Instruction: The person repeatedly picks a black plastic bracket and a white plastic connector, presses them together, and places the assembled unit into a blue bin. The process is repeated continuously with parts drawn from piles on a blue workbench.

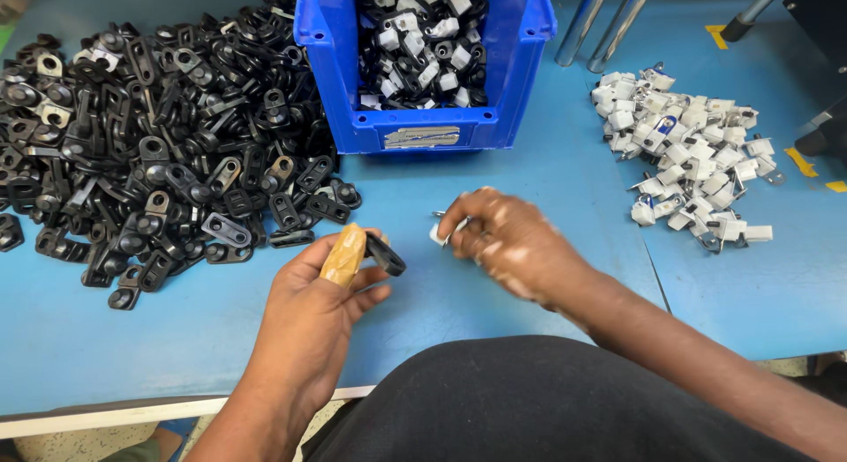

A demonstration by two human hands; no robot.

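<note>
Blue bench, two hands at work between heaps of small parts.

Left hand (pixel 309 303), thumb capped in a tan finger cot, pinches a black bracket (pixel 386 254) by one end, free end angled toward the other hand, likely to present it. Right hand (pixel 503 241), blurred, fingers curled, nips a small white clip (pixel 438 235) at the fingertips just beside the bracket. Black bracket pile (pixel 159 144) lies left, white clip pile (pixel 688 153) right, each near its own hand. Blue bin (pixel 423 131) of joined black-and-white pieces stands behind, centred.

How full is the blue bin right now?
Partly full: the blue bin holds a heap of black-and-white assembled parts, lying below its rim, walls showing above.
</note>
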